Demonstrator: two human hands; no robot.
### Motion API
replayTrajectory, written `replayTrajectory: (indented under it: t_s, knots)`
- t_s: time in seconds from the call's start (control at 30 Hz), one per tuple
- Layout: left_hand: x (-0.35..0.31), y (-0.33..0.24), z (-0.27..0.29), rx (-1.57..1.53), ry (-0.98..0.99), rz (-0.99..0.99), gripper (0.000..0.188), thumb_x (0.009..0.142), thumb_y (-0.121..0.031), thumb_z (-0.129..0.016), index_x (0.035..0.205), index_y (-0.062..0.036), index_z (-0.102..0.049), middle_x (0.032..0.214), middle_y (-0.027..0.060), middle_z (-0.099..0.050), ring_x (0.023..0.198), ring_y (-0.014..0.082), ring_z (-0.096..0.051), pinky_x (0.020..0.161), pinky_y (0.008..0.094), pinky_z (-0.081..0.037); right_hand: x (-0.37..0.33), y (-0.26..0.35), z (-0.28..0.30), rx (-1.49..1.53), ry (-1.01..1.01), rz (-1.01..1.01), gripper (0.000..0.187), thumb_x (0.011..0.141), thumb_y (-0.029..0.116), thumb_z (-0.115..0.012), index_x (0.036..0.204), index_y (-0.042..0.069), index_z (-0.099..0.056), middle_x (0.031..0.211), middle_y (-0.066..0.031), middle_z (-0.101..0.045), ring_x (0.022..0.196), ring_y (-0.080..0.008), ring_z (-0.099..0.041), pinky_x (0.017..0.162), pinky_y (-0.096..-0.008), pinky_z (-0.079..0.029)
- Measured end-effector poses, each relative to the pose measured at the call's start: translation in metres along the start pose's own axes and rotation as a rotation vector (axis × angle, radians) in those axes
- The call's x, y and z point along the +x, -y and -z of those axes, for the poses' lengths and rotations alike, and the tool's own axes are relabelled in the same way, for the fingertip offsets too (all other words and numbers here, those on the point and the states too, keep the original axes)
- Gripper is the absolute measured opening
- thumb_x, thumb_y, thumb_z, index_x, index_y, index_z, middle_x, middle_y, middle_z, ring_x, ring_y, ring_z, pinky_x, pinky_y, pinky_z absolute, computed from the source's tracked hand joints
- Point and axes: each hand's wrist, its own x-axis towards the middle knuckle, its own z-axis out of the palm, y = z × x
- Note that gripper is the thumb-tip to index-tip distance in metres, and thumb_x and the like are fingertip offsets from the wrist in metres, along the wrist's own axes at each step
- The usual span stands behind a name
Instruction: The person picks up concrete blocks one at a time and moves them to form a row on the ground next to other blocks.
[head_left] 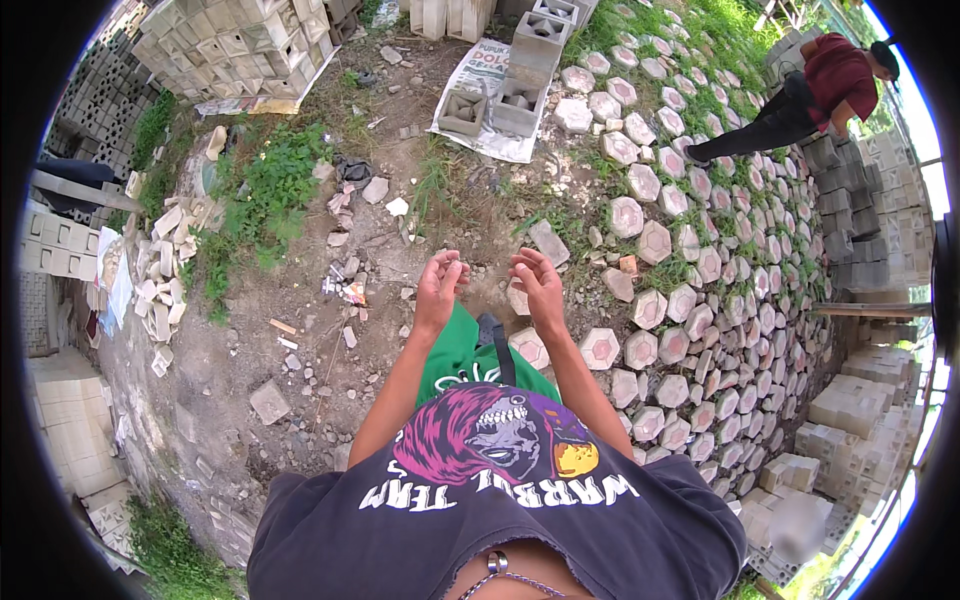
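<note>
Both hands are raised in front of me over bare dirt, with a gap between them. My left hand (440, 284) has its fingers loosely curled, the thumb apart from them, and nothing in it. Likewise bent and empty is my right hand (538, 284), its palm facing the left one. Just beyond the right hand lies a grey concrete piece (548, 242) on the ground. A hexagonal paving stone (528, 348) sits beside my right forearm. Neither hand visibly touches anything.
Hexagonal pavers (655, 242) cover the ground at right, with grass between. Hollow blocks (461, 112) stand on a printed sheet (490, 60) ahead. A block stack (235, 50) rises far left; rubble (160, 285) lies left. Another person (835, 85) walks at far right near grey blocks (850, 205).
</note>
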Motion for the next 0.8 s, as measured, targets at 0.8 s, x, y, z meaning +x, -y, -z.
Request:
replayTrajectory:
  t_s: [0.8]
  knots:
    - [0.434, -0.131, -0.082, 0.068, 0.29, 0.15, 0.028, 0.097, -0.018, -0.055, 0.121, -0.0033, -0.052, 0.1, 0.0063, -0.064, 0.079, 0.0105, -0.058, 0.071, 0.024, -0.048, 0.37, 0.151, -0.021, 0.077, -0.304, -0.072, 0.035, 0.093, 0.016, -0.058, 0.126, 0.004, -0.053, 0.115, -0.0072, -0.062, 0.097, -0.0149, -0.062, 0.081, -0.0288, -0.05]
